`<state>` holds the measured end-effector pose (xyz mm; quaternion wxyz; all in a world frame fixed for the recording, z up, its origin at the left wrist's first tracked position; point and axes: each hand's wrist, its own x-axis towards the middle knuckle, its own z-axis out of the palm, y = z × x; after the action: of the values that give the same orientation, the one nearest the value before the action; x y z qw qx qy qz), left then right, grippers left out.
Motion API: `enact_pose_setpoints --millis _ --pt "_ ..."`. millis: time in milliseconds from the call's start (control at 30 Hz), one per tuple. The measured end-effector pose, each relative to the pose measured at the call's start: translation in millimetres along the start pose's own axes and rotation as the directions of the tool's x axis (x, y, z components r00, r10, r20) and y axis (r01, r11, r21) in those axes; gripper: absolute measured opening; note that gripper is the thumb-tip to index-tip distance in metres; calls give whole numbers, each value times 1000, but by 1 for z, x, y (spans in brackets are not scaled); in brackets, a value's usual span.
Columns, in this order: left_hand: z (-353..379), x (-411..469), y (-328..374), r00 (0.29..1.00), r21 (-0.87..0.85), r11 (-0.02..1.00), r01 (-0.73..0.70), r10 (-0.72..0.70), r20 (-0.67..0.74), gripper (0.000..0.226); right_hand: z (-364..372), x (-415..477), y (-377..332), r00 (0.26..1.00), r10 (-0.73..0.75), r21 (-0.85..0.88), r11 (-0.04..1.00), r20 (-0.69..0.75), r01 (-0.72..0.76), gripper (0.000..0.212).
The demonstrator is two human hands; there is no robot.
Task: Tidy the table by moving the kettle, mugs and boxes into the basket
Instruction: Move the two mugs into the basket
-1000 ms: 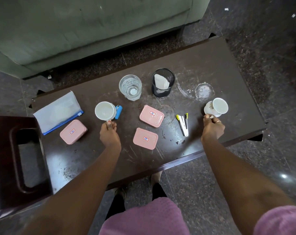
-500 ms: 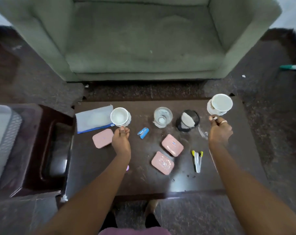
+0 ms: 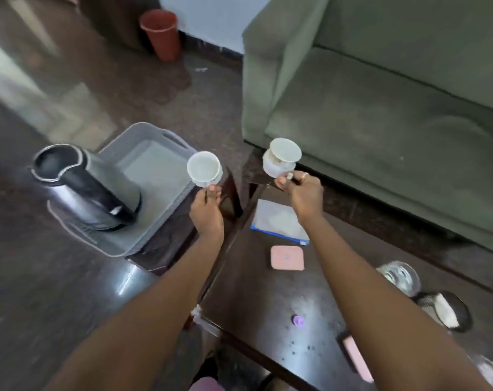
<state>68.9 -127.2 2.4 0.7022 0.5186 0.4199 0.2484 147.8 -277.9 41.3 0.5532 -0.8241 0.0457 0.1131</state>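
My left hand [image 3: 205,213] grips a white mug [image 3: 203,168] by its handle, held in the air over the right rim of the grey basket [image 3: 170,206]. My right hand [image 3: 303,194] grips a second white mug [image 3: 282,158] by its handle, above the left end of the dark table [image 3: 256,294]. A dark kettle [image 3: 87,183] stands inside the basket at its left side. One pink box [image 3: 287,258] lies on the table near the left end; another pink box [image 3: 357,358] shows partly behind my right forearm.
A blue-edged pouch [image 3: 279,222], a clear glass [image 3: 400,277], a black mesh cup [image 3: 445,310] and a small purple cap [image 3: 298,320] are on the table. A green sofa [image 3: 381,94] stands behind it. A red bin [image 3: 160,33] stands by the far wall.
Both hands have lifted the mugs off the table and carried them left. The view has swung left, bringing the basket with the kettle into sight.
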Motion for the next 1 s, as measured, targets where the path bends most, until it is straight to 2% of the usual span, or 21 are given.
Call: enact_pose_setpoints --millis 67,200,333,433,467,567,700,867,1000 --pt "-15 33 11 997 -37 999 2 -5 -79 20 50 14 -19 995 -52 -40 998 89 56 3" --pt "-42 94 21 983 -32 998 56 -60 -174 31 138 34 -48 958 -155 -116 976 239 187 6" --pt "-57 139 21 952 -12 992 123 -121 -280 27 211 49 -61 913 -167 -170 955 371 244 11" --pt "-60 166 15 931 -59 987 148 -159 -327 29 254 57 -64 903 -112 -171 965 415 198 22" --pt "-60 172 14 927 -64 986 152 -165 -337 31 263 59 -64 902 -101 -148 973 420 178 24" --pt "-61 189 7 908 21 981 195 -172 -383 32 286 70 -63 910 -81 -164 973 406 160 10" --pt "-61 201 9 869 193 943 273 -155 -470 35 306 90 -50 911 -49 -134 985 410 113 19" --pt "-57 222 8 843 196 933 303 -167 -511 36 329 109 -27 920 29 -142 989 391 29 38" --pt "-52 229 3 803 141 930 338 -207 -558 38 341 116 -20 925 61 -213 977 376 22 21"
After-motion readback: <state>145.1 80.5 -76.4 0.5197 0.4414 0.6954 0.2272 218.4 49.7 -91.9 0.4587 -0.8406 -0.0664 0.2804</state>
